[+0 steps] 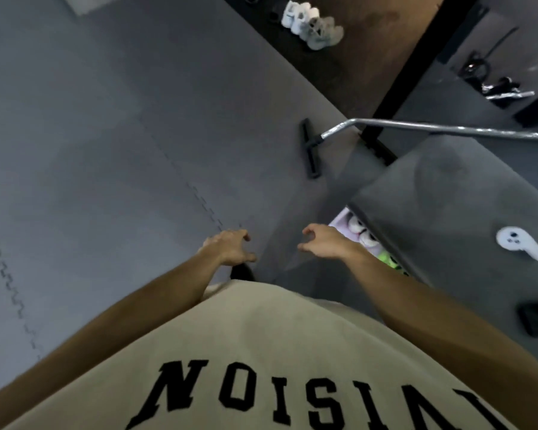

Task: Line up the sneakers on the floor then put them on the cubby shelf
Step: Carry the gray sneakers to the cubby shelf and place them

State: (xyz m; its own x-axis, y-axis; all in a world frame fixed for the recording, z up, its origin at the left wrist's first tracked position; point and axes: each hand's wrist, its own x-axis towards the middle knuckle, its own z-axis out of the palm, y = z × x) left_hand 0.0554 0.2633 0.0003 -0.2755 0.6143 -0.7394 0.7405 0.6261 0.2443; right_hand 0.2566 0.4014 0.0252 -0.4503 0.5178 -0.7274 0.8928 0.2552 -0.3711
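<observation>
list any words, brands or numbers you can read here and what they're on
"NOISI": large black block letters on the beige shirt, seen upside down from the wearer's view; more letters follow but are cut off at the frame edge.
White controller on the grey cubby top: no readable marking.
Sneakers on the far floor: too small and blurred to read.

- Shirt (261, 352): beige, soft matte fabric, fills lower frame.
- Shirt print: large black block letters across the chest, seen upside down; visible part reads "NOISI", rest cut off at the edge.
- Left hand (229, 248), right hand (322, 242): bare, no rings or watch visible.
- Forearms: bare, no sleeves showing.
</observation>
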